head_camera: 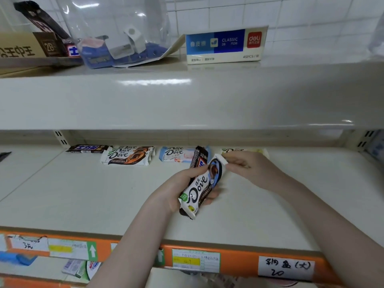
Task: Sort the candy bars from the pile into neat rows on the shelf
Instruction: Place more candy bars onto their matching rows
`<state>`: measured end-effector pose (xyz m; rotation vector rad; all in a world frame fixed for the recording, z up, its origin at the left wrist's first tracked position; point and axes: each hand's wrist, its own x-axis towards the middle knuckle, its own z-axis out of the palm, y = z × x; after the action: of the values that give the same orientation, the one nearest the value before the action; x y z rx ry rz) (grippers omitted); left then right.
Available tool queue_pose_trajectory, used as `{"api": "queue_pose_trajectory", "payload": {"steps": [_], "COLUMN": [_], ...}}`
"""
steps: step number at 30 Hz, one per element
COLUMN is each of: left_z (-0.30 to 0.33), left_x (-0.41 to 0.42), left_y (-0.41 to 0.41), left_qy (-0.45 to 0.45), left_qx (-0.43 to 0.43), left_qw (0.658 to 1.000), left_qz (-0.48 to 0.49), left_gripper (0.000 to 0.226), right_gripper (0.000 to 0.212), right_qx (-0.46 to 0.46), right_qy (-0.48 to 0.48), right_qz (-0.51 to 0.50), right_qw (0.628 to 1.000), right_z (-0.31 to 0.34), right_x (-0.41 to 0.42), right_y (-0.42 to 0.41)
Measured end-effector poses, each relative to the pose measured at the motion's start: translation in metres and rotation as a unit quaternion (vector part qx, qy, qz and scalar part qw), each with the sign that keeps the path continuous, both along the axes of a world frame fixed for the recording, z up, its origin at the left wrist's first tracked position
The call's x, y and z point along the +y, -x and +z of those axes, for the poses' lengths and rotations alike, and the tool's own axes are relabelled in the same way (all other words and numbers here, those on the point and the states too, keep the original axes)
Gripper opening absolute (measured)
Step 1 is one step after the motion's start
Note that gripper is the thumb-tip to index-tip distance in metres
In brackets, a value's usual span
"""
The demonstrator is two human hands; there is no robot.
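Note:
My left hand [178, 190] grips a small bundle of bars above the shelf [83, 194]: a white Dove bar [199, 188] on top and a dark bar [199, 155] behind it. My right hand [243, 165] pinches the top end of the white Dove bar. Along the back of the shelf lie a dark Snickers-type bar [87, 148], a stack of brown-and-white Dove bars [127, 155], a light blue Dove bar [176, 153] and a pale yellow Dove bar [243, 151], partly hidden by my right hand.
The upper shelf [187, 96] overhangs the row and carries a blue eraser box [225, 44], a clear plastic bag [116, 34] and a cardboard box [25, 45]. An orange price rail [234, 258] with paper labels runs along the shelf's front edge.

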<state>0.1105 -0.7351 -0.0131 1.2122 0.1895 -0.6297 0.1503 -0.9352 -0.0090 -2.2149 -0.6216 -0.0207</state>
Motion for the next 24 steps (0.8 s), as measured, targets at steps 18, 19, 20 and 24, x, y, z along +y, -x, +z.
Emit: {"api": "queue_pose_trajectory", "payload": {"steps": [18, 19, 20, 24], "left_z": [0.004, 0.002, 0.001, -0.002], "left_x": [0.019, 0.020, 0.020, 0.018], "left_y": [0.009, 0.009, 0.009, 0.010], "left_qy": [-0.041, -0.041, -0.040, -0.039], "left_qx": [-0.072, -0.069, -0.067, -0.063], "left_qw": [0.993, 0.992, 0.990, 0.989], "left_qz": [0.079, 0.101, 0.115, 0.127], "left_gripper": [0.020, 0.019, 0.020, 0.020], "right_gripper": [0.008, 0.011, 0.013, 0.014], "right_qx": [0.167, 0.167, 0.163, 0.071], "right_qy": [-0.198, -0.187, -0.171, -0.055], "right_qz": [-0.122, -0.115, -0.106, -0.110], "right_qw": [0.958, 0.961, 0.966, 0.990], "right_z": [-0.003, -0.004, -0.006, -0.011], "right_x": [-0.018, -0.018, -0.017, -0.012], "right_y": [0.021, 0.022, 0.024, 0.025]}}
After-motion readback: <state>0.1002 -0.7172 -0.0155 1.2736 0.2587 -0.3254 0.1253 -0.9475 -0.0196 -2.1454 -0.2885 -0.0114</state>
